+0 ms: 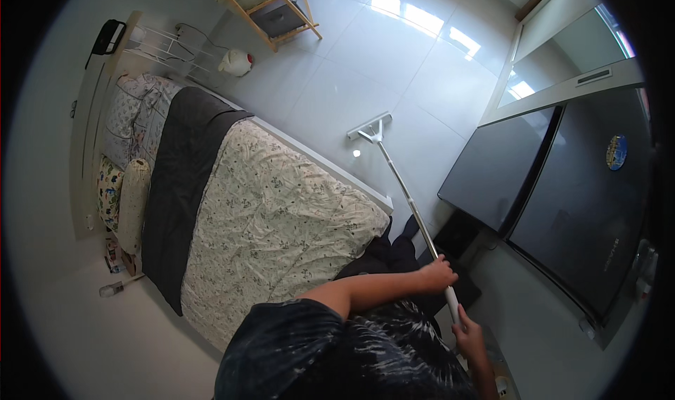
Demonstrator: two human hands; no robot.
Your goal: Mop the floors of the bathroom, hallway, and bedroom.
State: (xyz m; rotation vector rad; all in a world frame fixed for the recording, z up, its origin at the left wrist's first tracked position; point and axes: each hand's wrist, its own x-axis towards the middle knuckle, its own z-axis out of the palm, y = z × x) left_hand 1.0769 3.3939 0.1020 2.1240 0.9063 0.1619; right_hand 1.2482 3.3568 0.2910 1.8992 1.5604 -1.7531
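A mop with a metal pole and a flat head rests on the tiled floor beyond my feet. My left hand is closed around the pole where the metal meets the pale grip. Lower down, my right hand is closed around the end of the grip. The pole slants from my body towards the floor beside the bed. Just below the mop head a small bright white spot shows on the tiles; whether it is an object or a reflection I cannot tell.
A bed with a patterned quilt and a pale frame rail stands on the left. A dark refrigerator is on the right, near a glazed sliding door. A wooden rack and a white-and-red object stand at the far side.
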